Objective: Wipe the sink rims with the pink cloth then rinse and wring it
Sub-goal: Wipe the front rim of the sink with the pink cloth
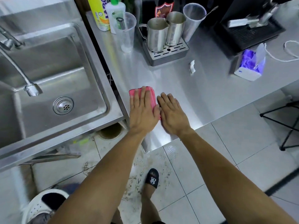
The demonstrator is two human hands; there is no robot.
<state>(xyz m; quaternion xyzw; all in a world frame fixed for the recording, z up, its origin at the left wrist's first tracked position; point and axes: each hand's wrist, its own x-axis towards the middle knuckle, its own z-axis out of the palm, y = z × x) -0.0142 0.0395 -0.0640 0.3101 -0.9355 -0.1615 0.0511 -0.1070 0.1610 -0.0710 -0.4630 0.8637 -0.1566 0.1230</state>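
The pink cloth (152, 94) lies folded on the steel counter (202, 88), just right of the sink. My left hand (143, 110) presses flat on top of it, fingers stretched out and together, covering most of it. My right hand (172, 113) lies flat on the bare counter beside it, touching the cloth's right edge and holding nothing. The steel sink (100, 75) with its drain (63, 105) fills the left side. A flexible faucet (24, 75) hangs over the basin.
At the counter's back stand a yellow bottle (98, 13), a white soap bottle (115, 13), a clear cup (126, 33), two steel pitchers (165, 31) on a drip tray (166, 54), and a tissue box (250, 65). A crumpled scrap (192, 67) lies mid-counter. A white bin (43, 206) is on the floor.
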